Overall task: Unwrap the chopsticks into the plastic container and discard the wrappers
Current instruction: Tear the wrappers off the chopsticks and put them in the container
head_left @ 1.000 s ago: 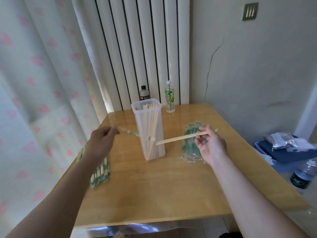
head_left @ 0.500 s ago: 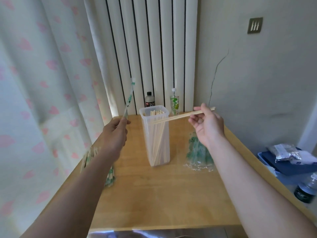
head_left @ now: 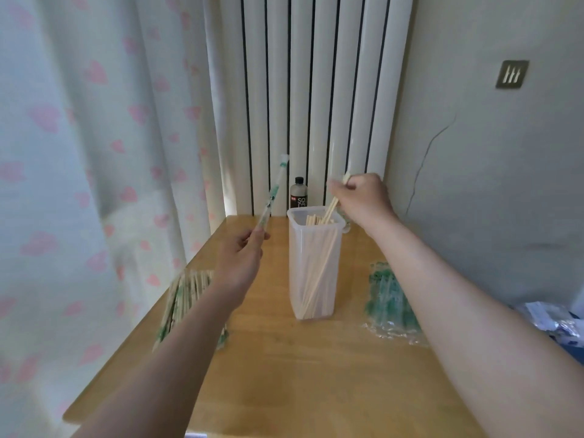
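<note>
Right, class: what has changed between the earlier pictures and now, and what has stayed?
The right hand swung its bare chopsticks from level to tip-down into the plastic container, still gripping them. The left hand lifted the wrapper upright, still pinching it. Container, wrapped bundle, wrapper pile and bottle stayed put.

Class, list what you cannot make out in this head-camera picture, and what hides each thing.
Head view only.
Wrapped chopsticks: blurred, partly under the left forearm; count unclear.
Wrapper pile: right forearm covers its right side.
Dark bottle: base hidden behind the plastic container.
Crumpled items: cut off by the right edge.
</note>
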